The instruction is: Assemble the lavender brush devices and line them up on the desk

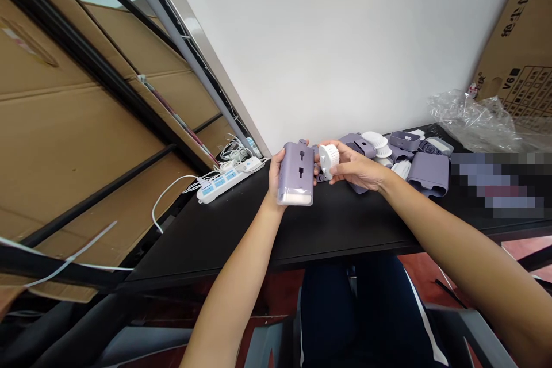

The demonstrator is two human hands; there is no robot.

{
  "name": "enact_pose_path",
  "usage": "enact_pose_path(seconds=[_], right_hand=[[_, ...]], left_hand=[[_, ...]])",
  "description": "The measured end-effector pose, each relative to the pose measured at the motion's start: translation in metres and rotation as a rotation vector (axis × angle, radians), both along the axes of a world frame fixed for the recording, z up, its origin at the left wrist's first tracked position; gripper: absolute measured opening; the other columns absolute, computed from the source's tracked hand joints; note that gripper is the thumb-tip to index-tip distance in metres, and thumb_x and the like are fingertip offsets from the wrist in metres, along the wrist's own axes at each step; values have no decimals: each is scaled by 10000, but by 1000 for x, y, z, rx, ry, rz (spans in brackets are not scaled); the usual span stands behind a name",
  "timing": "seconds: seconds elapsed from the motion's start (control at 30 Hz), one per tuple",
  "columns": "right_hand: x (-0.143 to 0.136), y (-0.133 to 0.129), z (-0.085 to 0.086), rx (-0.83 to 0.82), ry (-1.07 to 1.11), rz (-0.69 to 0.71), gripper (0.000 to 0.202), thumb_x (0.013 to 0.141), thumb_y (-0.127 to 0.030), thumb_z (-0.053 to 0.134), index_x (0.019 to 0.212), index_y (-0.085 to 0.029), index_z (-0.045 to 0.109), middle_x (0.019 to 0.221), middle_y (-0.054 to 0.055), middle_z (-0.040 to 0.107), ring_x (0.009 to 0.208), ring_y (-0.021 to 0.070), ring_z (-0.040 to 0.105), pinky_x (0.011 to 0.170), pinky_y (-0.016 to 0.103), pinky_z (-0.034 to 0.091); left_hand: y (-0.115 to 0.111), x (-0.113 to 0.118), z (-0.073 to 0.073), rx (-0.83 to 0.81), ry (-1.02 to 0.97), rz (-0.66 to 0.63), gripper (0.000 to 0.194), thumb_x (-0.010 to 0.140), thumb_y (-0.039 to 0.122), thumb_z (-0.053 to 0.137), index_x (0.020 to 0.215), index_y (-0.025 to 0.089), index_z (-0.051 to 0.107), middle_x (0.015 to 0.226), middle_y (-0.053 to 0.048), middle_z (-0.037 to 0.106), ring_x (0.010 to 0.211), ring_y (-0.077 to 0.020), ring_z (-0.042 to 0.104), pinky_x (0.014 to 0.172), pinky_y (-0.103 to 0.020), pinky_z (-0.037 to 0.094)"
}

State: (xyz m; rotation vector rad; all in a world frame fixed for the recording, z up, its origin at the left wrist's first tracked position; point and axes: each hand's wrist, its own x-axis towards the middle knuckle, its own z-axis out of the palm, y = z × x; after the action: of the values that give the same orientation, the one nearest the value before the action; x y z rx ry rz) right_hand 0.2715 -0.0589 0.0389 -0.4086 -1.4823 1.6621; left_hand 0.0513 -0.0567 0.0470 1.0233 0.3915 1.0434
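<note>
My left hand [276,175] is wrapped round a purple plastic housing [297,169], held upright above the black table. Two dark keyhole-shaped slots show on its face, and a clear cover with something white behind it forms its lower end. Just to the right, my right hand [351,165] pinches a round white ribbed cap [329,160] between thumb and fingers. The cap's flat side faces the housing; whether the two touch I cannot tell. Behind my right hand lies a pile of purple housings [428,172] and white ribbed parts [374,139].
A white power strip [228,180] with tangled cables lies at the left of the black table [207,241]. Crumpled clear plastic [470,118] and a large cardboard box [521,52] stand at the right. A white wall [336,40] rises behind; a metal rack with cardboard is on the left.
</note>
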Motion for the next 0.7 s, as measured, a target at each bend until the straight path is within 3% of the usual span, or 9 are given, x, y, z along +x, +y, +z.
enact_pose_path(seconds=[0.33,0.5,0.6,0.7], right_hand=[[0,-2,3,-22,-2,11,574,797,-166,808,1288,-338,567,1262,11,638,1057,174,684,738,256,598],[-4,-2,4,-104,24,-90,488,834,-285,808,1233,-283,526,1162,34,693,939,184,730,674,278,606],[-7,0,2,-125,-25,-176,408,854,-336,793,1173,-248,552,1099,40,708,901,172,726,689,283,615],[-8,3,-3,-119,-89,-219,381,857,-369,795,1149,-235,592,1073,36,703,930,164,708,710,266,614]], left_hand=[[3,-2,-3,23,31,20,624,926,581,473,1423,209,538,1034,-87,719,796,-222,715,630,-346,615],[1,-1,-5,9,76,49,663,914,585,503,1471,226,498,1120,-99,726,795,-219,724,671,-367,626],[0,5,-9,10,116,137,679,906,561,551,1505,250,474,1139,-80,730,829,-220,730,760,-389,627],[2,11,-16,53,162,245,711,895,530,608,1539,272,449,1242,-68,710,1006,-241,724,927,-406,589]])
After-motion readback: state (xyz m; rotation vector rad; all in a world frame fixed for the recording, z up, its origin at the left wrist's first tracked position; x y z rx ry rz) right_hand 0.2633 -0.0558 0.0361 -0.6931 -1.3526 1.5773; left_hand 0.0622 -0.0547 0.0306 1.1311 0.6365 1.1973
